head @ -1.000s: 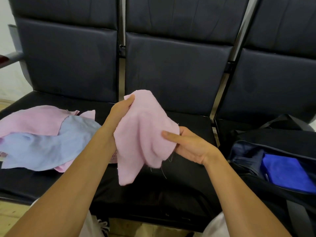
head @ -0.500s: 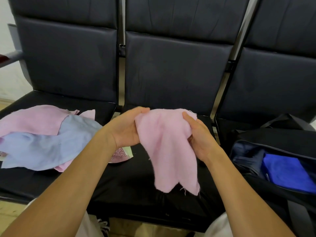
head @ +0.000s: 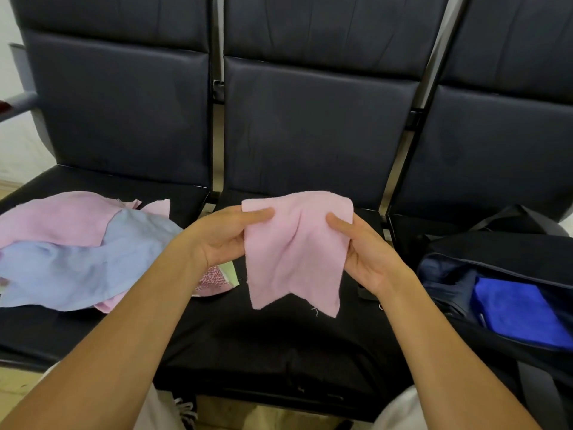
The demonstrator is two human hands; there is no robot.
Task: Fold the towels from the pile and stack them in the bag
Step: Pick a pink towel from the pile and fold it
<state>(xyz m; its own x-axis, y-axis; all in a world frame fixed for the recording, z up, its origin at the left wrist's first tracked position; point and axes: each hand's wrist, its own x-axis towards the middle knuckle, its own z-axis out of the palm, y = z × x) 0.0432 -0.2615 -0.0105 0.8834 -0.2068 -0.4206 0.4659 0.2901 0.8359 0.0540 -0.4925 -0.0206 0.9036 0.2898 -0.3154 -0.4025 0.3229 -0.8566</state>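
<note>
Both hands (head: 297, 243) have spread the pink towel (head: 294, 252) flat, its bottom edge notched.

Three dark padded seats of the bench (head: 310, 342) are sitting joined in a row, pale floor (head: 12, 386) showing beneath the front edge.

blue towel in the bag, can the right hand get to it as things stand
Probably yes. The bag lies open beside the right hand, with the blue towel uncovered. But that hand pinches the pink towel, which it shares with the left hand.
</note>
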